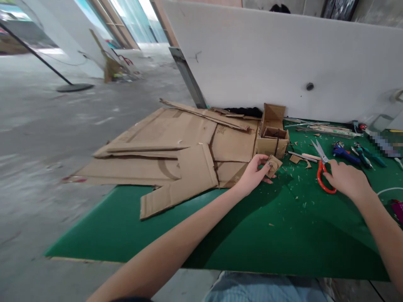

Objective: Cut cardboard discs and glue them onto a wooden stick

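Pinched in the fingers of my left hand (255, 173) is a small square piece of cardboard (275, 166) with a rounded shape on its face. My right hand (348, 179) grips a pair of scissors (321, 168) by the orange-red handles, low over the green tabletop. The scissor blades point away from me and stand slightly apart. Just beyond my left hand is a small cardboard box (271, 144) with its lid raised. Cardboard scraps (296, 159) lie between the box and the scissors.
Large cardboard sheets (195, 130) overhang the left side of the green table (94, 235). Blue-handled pliers (346, 154) and teal-handled pliers (365, 156) lie at right, with thin strips (327, 129) behind. A white panel (252, 58) stands along the back edge.
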### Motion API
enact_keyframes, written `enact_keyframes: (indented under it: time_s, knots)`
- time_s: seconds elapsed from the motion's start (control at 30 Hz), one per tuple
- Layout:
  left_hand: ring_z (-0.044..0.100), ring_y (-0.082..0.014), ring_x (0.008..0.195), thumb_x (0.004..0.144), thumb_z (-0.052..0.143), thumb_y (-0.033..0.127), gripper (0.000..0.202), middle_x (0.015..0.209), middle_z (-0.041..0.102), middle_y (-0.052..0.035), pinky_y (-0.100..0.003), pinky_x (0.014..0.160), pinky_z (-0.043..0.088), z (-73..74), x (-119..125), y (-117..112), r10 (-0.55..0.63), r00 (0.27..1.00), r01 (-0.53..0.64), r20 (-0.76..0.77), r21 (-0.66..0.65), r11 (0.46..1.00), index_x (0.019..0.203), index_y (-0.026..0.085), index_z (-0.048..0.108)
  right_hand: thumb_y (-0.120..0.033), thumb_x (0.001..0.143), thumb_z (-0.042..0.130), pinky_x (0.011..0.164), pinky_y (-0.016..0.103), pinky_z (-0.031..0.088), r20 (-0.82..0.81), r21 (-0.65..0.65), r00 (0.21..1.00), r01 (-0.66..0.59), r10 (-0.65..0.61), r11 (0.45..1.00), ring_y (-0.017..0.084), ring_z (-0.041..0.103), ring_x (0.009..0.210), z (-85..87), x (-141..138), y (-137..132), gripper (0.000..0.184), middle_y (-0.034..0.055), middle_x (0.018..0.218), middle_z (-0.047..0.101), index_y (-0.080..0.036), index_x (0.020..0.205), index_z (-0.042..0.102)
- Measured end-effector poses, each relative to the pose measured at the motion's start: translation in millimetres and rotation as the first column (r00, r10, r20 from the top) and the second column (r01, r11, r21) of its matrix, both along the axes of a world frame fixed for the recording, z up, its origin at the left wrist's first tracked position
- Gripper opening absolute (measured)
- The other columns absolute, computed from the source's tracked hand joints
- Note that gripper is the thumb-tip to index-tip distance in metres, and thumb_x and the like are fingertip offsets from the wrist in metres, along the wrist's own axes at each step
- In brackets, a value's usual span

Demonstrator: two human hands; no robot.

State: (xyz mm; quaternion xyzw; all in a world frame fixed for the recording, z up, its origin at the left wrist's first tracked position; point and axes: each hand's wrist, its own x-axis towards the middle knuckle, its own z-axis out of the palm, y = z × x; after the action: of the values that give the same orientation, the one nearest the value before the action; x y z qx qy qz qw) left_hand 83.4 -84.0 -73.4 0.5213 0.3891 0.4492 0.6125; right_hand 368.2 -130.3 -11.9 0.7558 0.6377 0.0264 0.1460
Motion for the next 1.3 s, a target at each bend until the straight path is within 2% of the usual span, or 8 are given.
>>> enact_keyframes:
  time_s: [0.2, 0.43, 0.57, 0.67, 0.83, 0.97, 1.1, 1.3]
  knots:
    - [0.067, -0.0142, 0.081, 0.078, 0.074, 0.039, 0.039, 0.095, 0.063, -0.0052, -0.023, 0.059, 0.060, -0.4, 0.1, 2.3, 0.032, 0.999, -0.031, 0.011, -0.051, 0.998, 0.101, 0.016, 0.053, -0.041, 0.090, 0.045, 0.062, 0.033, 0.045, -0.151, -0.075, 0.987, 0.048, -0.059, 0.996, 0.030, 0.068, 0.083, -22.7, 21.9, -0.2, 0.045, 0.0189, 0.099, 0.064, -0.009, 0.122, 0.046]
    - [0.070, -0.0158, 0.084, 0.069, 0.080, 0.043, 0.045, 0.091, 0.065, -0.0021, -0.027, 0.068, 0.059, 4.7, -3.4, 1.5, -0.004, 0.991, 0.017, 0.133, -0.097, 0.995, 0.090, 0.016, 0.050, -0.044, 0.078, 0.058, 0.070, 0.036, 0.047, -0.251, 0.138, 0.966, 0.099, -0.062, 0.985, 0.034, 0.066, 0.092, -33.7, 27.4, 7.4, 0.070, 0.0258, 0.118, 0.058, -0.007, 0.133, 0.037]
    - [0.072, -0.0184, 0.083, 0.069, 0.081, 0.043, 0.046, 0.091, 0.065, -0.0007, -0.029, 0.070, 0.058, 9.8, -4.7, -0.2, -0.031, 0.981, 0.051, 0.190, -0.099, 0.994, 0.087, 0.017, 0.047, -0.052, 0.075, 0.062, 0.078, 0.041, 0.049, -0.376, 0.285, 0.926, 0.159, -0.042, 0.945, 0.035, 0.065, 0.099, -33.6, 37.2, 13.5, 0.077, 0.0216, 0.120, 0.060, -0.013, 0.138, 0.036]
    - [0.073, -0.0174, 0.078, 0.071, 0.079, 0.042, 0.045, 0.088, 0.063, 0.0014, -0.028, 0.067, 0.057, 17.4, -6.1, -3.1, -0.038, 0.979, 0.058, 0.202, -0.095, 0.994, 0.089, 0.017, 0.047, -0.061, 0.074, 0.063, 0.081, 0.041, 0.051, -0.639, 0.371, 0.766, 0.231, 0.067, 0.899, 0.032, 0.065, 0.099, -32.6, 41.6, 16.5, 0.080, 0.0168, 0.116, 0.063, -0.017, 0.136, 0.040]
    - [0.071, -0.0150, 0.075, 0.075, 0.077, 0.040, 0.041, 0.084, 0.062, 0.0017, -0.026, 0.064, 0.056, 44.2, -7.7, -7.9, -0.057, 0.966, 0.056, 0.253, 0.010, 0.998, 0.087, 0.020, 0.043, -0.076, 0.077, 0.051, 0.069, 0.039, 0.056, -0.942, 0.313, 0.174, 0.145, 0.287, 0.939, 0.024, 0.065, 0.080, -36.6, 20.1, 7.6, 0.086, 0.0142, 0.115, 0.062, -0.023, 0.142, 0.031]
    - [0.070, -0.0165, 0.083, 0.078, 0.075, 0.037, 0.039, 0.086, 0.059, 0.0021, -0.029, 0.067, 0.058, 68.3, -3.5, -4.8, -0.100, 0.944, 0.075, 0.313, 0.093, 0.993, 0.091, 0.022, 0.040, -0.076, 0.089, 0.024, 0.096, 0.052, 0.052, -0.985, 0.156, -0.084, -0.041, 0.152, 0.987, 0.033, 0.064, 0.112, -39.8, -24.6, -7.1, 0.074, 0.0181, 0.124, 0.064, -0.022, 0.135, 0.044]
    - [0.068, -0.0127, 0.076, 0.083, 0.069, 0.036, 0.032, 0.084, 0.058, 0.0025, -0.023, 0.059, 0.053, 85.2, 5.7, 6.3, -0.029, 0.969, -0.005, 0.245, 0.138, 0.990, 0.091, 0.021, 0.042, -0.062, 0.090, 0.051, 0.105, 0.052, 0.047, -0.968, 0.244, -0.081, -0.106, 0.236, 0.964, 0.031, 0.052, 0.131, -39.1, -55.1, -11.8, 0.066, 0.0167, 0.145, 0.050, -0.027, 0.144, 0.034]
    - [0.065, -0.0093, 0.068, 0.089, 0.060, 0.029, 0.020, 0.090, 0.058, 0.0011, -0.021, 0.054, 0.049, 98.3, 22.1, 12.3, 0.038, 0.982, -0.074, 0.186, 0.194, 0.978, 0.092, 0.020, 0.042, -0.059, 0.092, 0.050, 0.107, 0.052, 0.045, -0.921, 0.385, 0.002, -0.173, 0.391, 0.907, 0.029, 0.029, 0.147, -41.4, -63.9, -6.9, 0.077, 0.0119, 0.160, 0.029, -0.035, 0.155, 0.013]
